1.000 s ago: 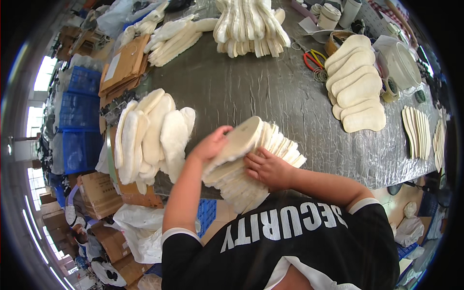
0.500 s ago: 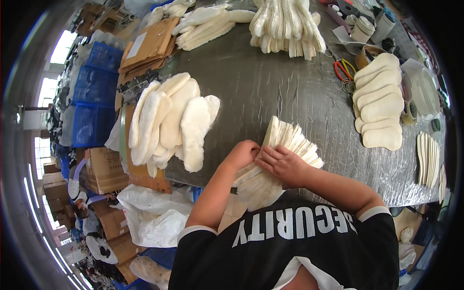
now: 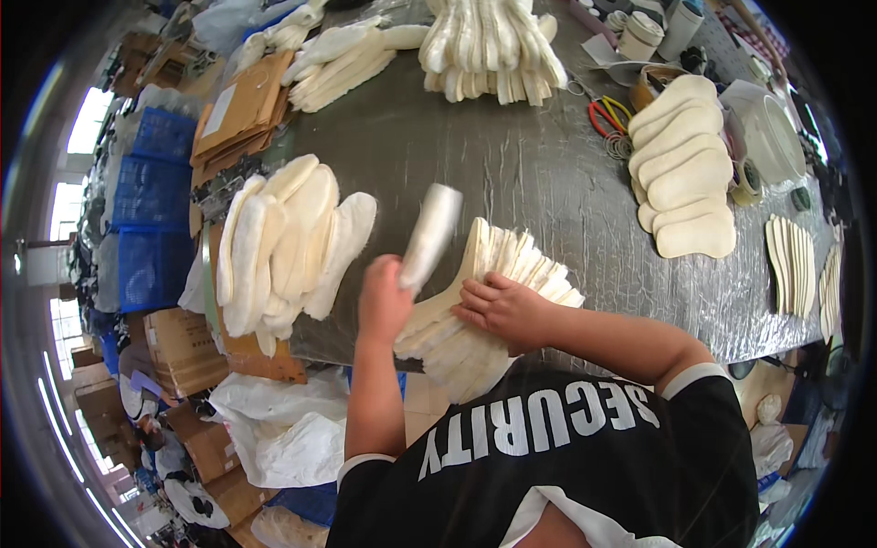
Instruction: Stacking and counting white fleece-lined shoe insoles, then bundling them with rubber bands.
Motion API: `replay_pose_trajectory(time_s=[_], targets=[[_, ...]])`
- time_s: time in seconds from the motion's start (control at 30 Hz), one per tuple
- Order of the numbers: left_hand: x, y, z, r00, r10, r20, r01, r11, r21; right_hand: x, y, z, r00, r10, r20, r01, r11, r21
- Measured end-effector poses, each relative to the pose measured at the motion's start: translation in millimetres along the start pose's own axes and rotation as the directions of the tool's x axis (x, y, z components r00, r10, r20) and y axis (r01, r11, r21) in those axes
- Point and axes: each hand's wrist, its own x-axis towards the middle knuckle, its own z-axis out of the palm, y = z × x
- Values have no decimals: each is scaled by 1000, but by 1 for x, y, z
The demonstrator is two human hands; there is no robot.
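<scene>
Now, left hand [image 3: 385,292]: raised over the near side of the tabletop [image 3: 393,155], its grip closed around the lower end of one pale fleece insole [image 3: 431,239].
Held insole: tilted up and away from the body, its upper end leaning right, just beside the fanned stack of insoles [image 3: 530,265].
Right hand [image 3: 498,312]: palm down on that stack, fingers loosely bent across its top; whether the grip clasps any single insole, I cannot tell.
Fanned stack: at the near edge of the tabletop, its layers spread out to both sides of the right hand.
Fleece pile [image 3: 283,247]: left of the left hand, insoles overlapping, well apart from the stack.
Flat insole row [image 3: 685,164]: to the far right, overlapping, near a tool with red and yellow handles [image 3: 607,114].
Blurred: left fingers and held insole, so their exact contact is hard to make out.
Hidden: part of the stack, under the right hand.
Cut off: the far insole bundle [image 3: 493,46], by the upper edge.
</scene>
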Motion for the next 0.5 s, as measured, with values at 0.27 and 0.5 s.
replay_pose_trajectory(time_s=[0.27,0.5], targets=[[-7,32,3,761,-39,647,206,961,-184,-21,-14,2,999,16,32,-18,998,54],[-11,38,4,795,-46,605,214,954,-209,-53,-48,37,895,310,-320,-347,936,-62]])
